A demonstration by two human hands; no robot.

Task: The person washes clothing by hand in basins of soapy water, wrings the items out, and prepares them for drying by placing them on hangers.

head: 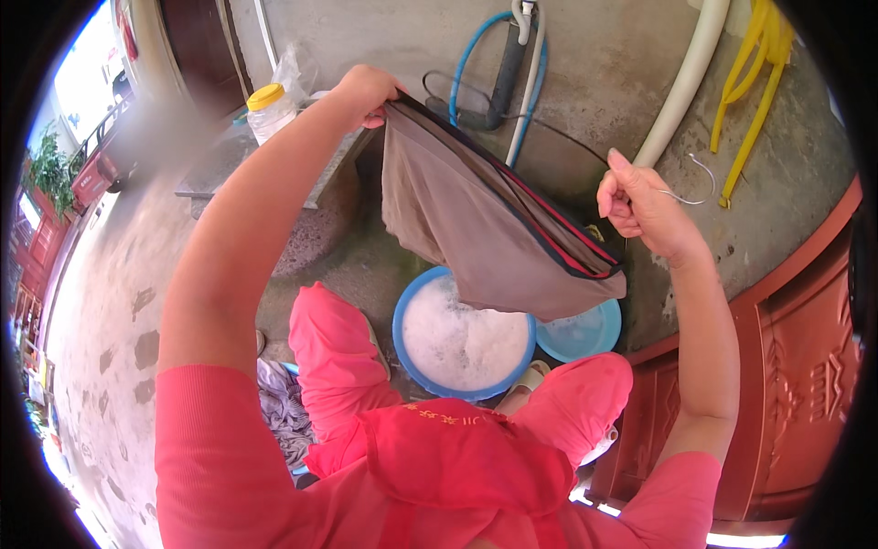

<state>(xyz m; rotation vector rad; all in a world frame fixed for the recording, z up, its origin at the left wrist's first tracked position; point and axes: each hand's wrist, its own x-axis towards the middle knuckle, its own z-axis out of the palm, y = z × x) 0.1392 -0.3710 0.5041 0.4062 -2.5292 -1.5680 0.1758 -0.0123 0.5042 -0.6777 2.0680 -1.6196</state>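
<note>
Pinched in my left hand [367, 96] is the dark edge of a grey-brown cloth garment [466, 219] with black and red trim. It hangs slantwise down to the right, its trimmed opening slightly parted. My right hand [638, 202], raised to the right of the garment, grips a hanger; its metal hook [710, 185] sticks out past the wrist. The rest of the hanger is hard to make out. Below the cloth, between my knees, stands a blue basin [396, 336] full of white suds [466, 343]. A lighter blue basin [614, 329] beside it is partly covered by the garment.
A stone slab [322, 178] at the left bears a yellow-lidded plastic jar [267, 113]. Crumpled striped laundry [285, 412] lies by my left leg. Pipes [507, 82] and a blue hose [456, 75] run along the wall; yellow straps [754, 82] hang right. A red-brown door panel [789, 384] stands close at right.
</note>
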